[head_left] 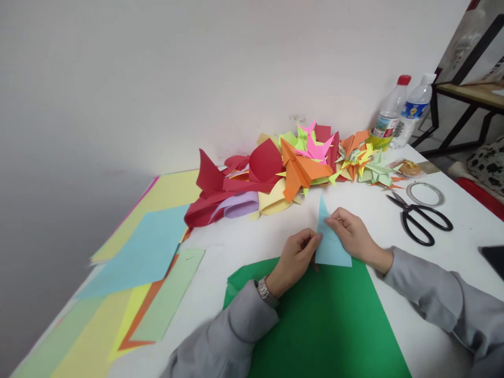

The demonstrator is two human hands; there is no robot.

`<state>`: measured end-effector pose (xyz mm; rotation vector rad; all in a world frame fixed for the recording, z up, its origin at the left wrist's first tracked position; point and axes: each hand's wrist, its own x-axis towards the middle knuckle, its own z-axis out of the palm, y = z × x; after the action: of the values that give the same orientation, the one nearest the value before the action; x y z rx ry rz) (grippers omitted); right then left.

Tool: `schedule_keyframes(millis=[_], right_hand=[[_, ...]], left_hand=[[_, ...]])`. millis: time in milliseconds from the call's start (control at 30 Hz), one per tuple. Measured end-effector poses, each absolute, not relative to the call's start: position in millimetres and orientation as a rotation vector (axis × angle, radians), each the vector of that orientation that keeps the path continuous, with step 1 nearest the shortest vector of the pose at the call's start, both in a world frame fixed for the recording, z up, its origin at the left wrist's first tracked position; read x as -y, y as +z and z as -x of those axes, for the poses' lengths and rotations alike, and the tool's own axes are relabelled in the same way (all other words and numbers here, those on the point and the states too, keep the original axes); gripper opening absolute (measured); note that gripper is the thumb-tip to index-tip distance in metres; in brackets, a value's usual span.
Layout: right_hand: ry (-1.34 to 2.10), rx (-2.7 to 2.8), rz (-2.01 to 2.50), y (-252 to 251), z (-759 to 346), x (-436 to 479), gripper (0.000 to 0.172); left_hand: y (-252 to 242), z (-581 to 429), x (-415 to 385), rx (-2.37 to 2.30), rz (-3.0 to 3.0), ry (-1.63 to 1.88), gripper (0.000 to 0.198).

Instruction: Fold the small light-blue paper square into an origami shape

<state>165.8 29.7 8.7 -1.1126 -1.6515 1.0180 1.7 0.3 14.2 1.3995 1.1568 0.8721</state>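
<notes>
Lying closest is a big green sheet on the white desk, with flat colored sheets to its left. Over its far edge, the left hand and the right hand each pinch one side of a small blue paper. It is a thin triangle. Its long way runs near to far, wide end near the person, sharp tip pointing away at a bright heap of folded papers. Black scissors lie to the right. Farther back, two bottles stand by the plain wall.
</notes>
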Motion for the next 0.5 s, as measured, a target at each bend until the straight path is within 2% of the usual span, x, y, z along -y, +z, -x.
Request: schedule_keyframes(millis=[500], right_hand=[[1.015, 1.514, 1.125, 7.6, -167.7, -33.3, 0.033]], left_hand=[[12.2, -1.3, 2.3, -1.187, -1.45, 0.854, 0.038]])
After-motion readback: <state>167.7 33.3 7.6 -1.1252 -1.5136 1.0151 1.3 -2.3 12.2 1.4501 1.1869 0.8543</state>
